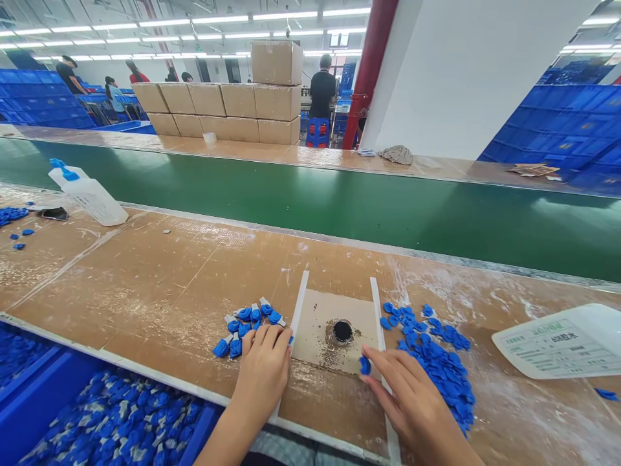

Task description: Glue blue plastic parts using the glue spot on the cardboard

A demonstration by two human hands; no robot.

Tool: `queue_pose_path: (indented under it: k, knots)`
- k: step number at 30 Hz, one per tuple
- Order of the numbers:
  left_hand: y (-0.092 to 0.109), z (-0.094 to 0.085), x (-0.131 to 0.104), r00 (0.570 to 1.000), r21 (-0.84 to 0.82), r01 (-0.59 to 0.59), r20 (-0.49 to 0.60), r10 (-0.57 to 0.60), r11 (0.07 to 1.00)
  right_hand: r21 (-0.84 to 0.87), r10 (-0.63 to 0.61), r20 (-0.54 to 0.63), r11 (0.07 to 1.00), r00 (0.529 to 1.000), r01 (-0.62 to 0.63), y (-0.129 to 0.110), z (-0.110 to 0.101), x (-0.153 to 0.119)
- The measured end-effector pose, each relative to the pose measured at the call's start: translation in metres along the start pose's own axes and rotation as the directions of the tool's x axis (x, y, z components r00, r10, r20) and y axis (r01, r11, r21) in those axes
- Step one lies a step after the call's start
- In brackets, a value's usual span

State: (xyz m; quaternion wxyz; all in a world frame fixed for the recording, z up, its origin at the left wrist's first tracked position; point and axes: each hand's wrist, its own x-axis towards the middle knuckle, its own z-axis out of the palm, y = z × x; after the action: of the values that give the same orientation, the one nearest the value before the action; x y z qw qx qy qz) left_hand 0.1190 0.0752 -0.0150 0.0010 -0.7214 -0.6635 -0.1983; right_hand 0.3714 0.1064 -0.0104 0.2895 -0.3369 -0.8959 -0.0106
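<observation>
My right hand [407, 388] pinches a small blue plastic piece [365, 365] between thumb and forefinger, at the near right corner of a cardboard square [310, 323]. A small round pot of dark liquid [342, 331] is set on that square, with dark specks around it. My left hand [264, 362] lies left of the square, fingers curled downward; a bit of blue shows by its fingertips, but the grip is hidden. Just beyond it is a small pile of blue pieces with whitish tabs [244, 329]. Beside my right hand spreads a heap of loose blue pieces [439, 369].
White tape strips [299, 304] flank the cardboard. A white bottle [563, 343] lies at right; another with a blue cap [92, 194] tilts at left. A blue bin [63, 395] of pieces stands lower left. Beyond runs a green conveyor belt [272, 194], with stacked cartons [237, 100] behind.
</observation>
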Motion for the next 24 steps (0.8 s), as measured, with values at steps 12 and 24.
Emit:
queue_pose_path:
  k: [12,24]
  knots:
    - [0.006,0.008,-0.020,0.954,-0.773,0.273,0.141,-0.264,0.573,-0.080,-0.050,0.077,0.995,0.996,0.057,-0.001,0.024,0.034]
    - [0.054,-0.005,-0.018,0.854,-0.885,0.385,0.449,-0.264,-0.261,0.763,0.568,0.154,0.451,0.809,-0.463,-0.043,0.022,0.011]
